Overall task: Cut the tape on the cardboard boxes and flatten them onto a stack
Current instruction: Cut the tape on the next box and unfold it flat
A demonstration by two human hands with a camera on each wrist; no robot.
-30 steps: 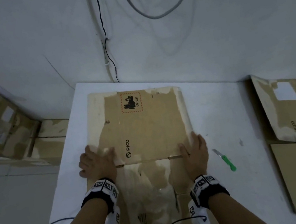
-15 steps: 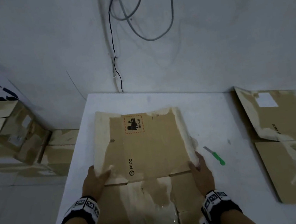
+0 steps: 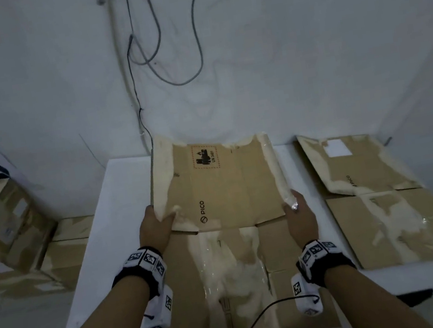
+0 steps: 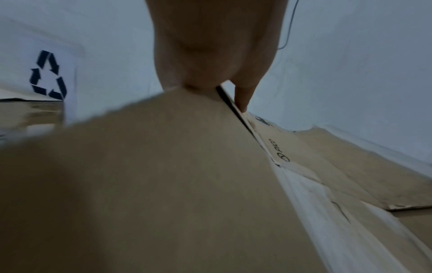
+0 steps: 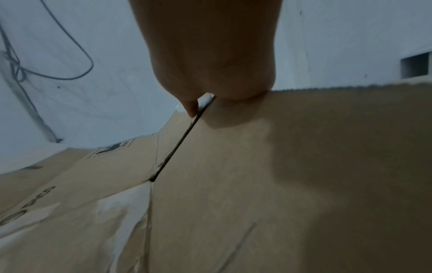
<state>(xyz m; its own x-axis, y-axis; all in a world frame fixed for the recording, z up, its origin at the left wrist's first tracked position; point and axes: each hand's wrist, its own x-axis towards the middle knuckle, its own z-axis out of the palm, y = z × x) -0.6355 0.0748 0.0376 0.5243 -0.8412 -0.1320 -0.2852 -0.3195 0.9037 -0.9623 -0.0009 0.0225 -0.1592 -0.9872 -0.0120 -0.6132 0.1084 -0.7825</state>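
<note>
Nearest us, the loose end flaps of the flattened box (image 3: 233, 260) hang low over the near edge of the white table (image 3: 102, 238). Just beyond them, both hands are working. The left hand (image 3: 155, 227) pinches the box's left edge, thumb on top and fingers tucked under (the left wrist view shows the thumb pressed on the printed face), and the right hand (image 3: 299, 213) grips the right edge the same way. The box sits squarely between them, each hand equally close, its long axis running straight away towards the wall (image 3: 303, 36), far end tilted up off the table.

Now the relation that matters: the stack (image 3: 370, 190) of flattened boxes lies on the right, beside the right hand. So the carry, I'd judge, goes rightward, right hand leading, with the long axis kept as it is to land square.
</note>
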